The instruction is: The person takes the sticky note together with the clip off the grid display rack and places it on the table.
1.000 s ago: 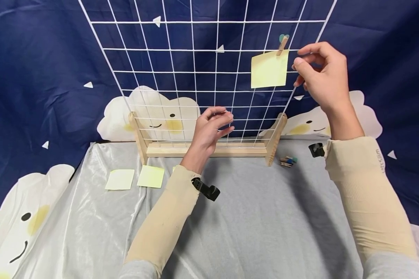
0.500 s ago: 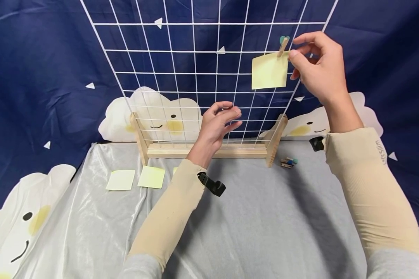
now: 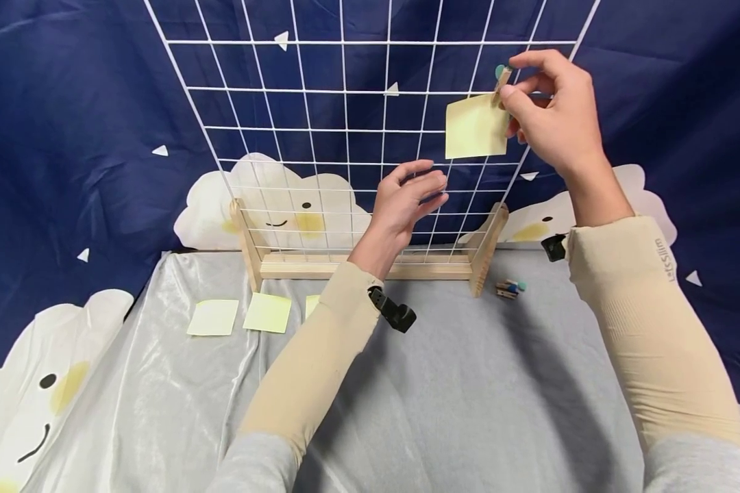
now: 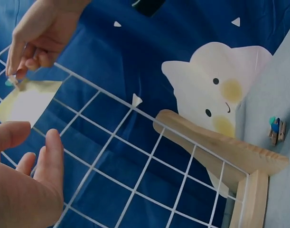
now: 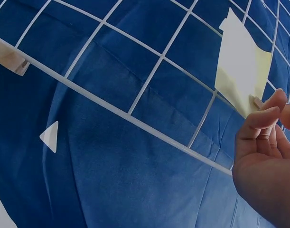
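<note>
A yellow sticky note [image 3: 473, 129] hangs on the upper right of a white wire grid [image 3: 343, 91], under a wooden clothespin [image 3: 501, 82] with a teal round decoration. My right hand [image 3: 558, 113] pinches this clothespin with thumb and fingertips, as the right wrist view shows beside the note [image 5: 242, 61]. Lower down, my left hand [image 3: 407, 195] hovers in front of the grid with its fingers loosely bent and nothing in them. In the left wrist view, the left hand [image 4: 31, 183] is just below the note, apparently apart from it.
Wooden feet and a crossbar [image 3: 364, 268] support the grid on grey cloth [image 3: 456, 397]. Two sticky notes [image 3: 213, 318] lie at the left, and another [image 3: 311, 305] is partly behind the left forearm. Several small clothespins [image 3: 509, 289] lie right of the stand.
My right hand has moved left from beside the note onto the clothespin and taken hold of it. My left hand has risen and moved right, towards the note.
</note>
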The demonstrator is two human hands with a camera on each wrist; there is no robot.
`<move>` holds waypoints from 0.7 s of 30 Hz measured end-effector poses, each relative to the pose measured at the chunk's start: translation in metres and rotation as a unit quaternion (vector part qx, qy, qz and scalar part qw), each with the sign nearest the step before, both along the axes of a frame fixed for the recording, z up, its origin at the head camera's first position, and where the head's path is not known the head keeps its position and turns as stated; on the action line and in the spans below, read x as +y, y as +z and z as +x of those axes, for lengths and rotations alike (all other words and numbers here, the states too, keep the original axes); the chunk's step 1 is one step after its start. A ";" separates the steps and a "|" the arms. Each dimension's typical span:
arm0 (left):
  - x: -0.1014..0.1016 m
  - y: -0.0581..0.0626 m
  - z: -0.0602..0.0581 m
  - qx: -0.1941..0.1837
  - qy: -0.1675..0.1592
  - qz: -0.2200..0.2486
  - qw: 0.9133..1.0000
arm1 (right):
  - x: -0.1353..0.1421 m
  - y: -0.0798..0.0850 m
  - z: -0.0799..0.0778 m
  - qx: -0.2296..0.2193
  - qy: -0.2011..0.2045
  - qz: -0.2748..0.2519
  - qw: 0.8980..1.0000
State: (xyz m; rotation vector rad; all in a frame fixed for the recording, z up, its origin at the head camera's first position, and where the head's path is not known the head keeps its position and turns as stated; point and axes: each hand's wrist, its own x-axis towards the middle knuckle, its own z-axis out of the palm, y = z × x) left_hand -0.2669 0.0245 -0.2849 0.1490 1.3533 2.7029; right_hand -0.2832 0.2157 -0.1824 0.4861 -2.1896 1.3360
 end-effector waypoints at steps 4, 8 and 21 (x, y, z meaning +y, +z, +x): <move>0.006 0.006 -0.001 0.003 0.002 0.001 1.000 | -0.002 0.002 -0.001 -0.005 -0.006 0.006 1.000; 0.010 0.012 -0.002 -0.004 0.009 0.011 1.000 | -0.005 0.006 0.000 -0.016 -0.011 0.015 1.000; 0.019 0.021 -0.006 0.002 0.030 0.050 0.998 | -0.009 0.010 -0.003 0.000 -0.039 0.058 0.998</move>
